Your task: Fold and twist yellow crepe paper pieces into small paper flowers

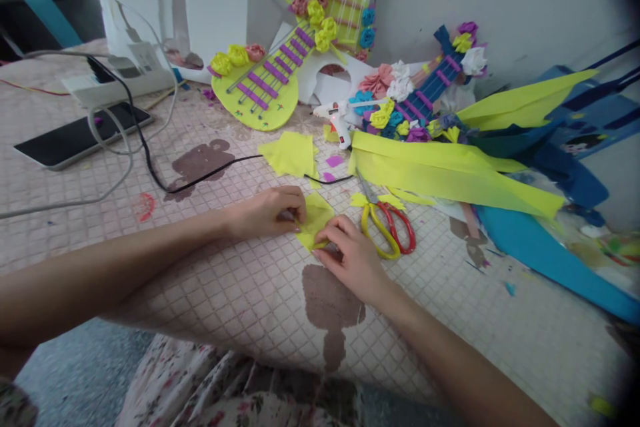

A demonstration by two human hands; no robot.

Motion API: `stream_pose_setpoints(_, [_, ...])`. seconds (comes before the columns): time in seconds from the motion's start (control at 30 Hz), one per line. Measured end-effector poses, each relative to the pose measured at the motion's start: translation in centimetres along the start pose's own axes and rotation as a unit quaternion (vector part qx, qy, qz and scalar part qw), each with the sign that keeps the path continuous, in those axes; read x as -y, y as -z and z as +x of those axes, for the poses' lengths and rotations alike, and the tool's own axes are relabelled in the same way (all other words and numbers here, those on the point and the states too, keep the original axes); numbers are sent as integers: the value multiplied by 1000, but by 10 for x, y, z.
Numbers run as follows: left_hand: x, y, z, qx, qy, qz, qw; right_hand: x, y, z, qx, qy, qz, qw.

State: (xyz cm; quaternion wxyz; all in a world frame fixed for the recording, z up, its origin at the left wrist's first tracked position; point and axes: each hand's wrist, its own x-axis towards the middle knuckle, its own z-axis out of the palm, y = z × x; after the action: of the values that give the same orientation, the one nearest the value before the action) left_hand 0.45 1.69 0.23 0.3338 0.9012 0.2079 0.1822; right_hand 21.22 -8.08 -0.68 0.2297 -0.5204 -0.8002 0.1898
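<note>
A small piece of thin yellow sheet, crepe paper or fabric (pixel 316 211), lies on the table between my two hands. My left hand (pixel 280 211) is closed, with its fingertips pinching the piece's left edge. From the lower right, my right hand (pixel 353 259) pinches the near corner, where the edge looks rolled or folded. Just right of that hand lie scissors (pixel 409 232) with one yellow and one red handle. Beyond the hands is a larger yellow piece (pixel 290 152), with a black cord passing by it.
A white glue gun (pixel 339 121) stands behind, near a yellow paper guitar (pixel 263 90) and a blue one (pixel 425 97) decorated with paper flowers. Long yellow strips (pixel 450 170) and a blue strip (pixel 550 253) lie right. A phone (pixel 83 135), power strip (pixel 120 83) and cables are left.
</note>
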Motion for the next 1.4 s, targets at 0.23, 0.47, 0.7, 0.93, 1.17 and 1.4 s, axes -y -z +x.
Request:
stream_pose_setpoints(0.23, [-2,-1,-1,-26,-3,10,1000,0,1,0,2,-2,1,1000])
stream_pose_setpoints(0.47, [-11,-5,-2,-6,-102,40,994,-1,-1,0,-11,9,7,1000])
stream_pose_setpoints(0.7, [-21,-7,-5,46,-182,181,965,-1,3,2,-71,-1,97,993])
stream_pose_setpoints(0.93, [-23,-3,-3,59,-217,254,941,-6,1,3,-93,10,107,990])
stream_pose_setpoints(1.17, [-22,-4,-4,58,-221,266,937,-3,3,4,-93,16,110,989])
stream_pose_setpoints(1.4, [-19,-6,-4,62,-218,257,939,-4,3,4,-89,16,105,990])
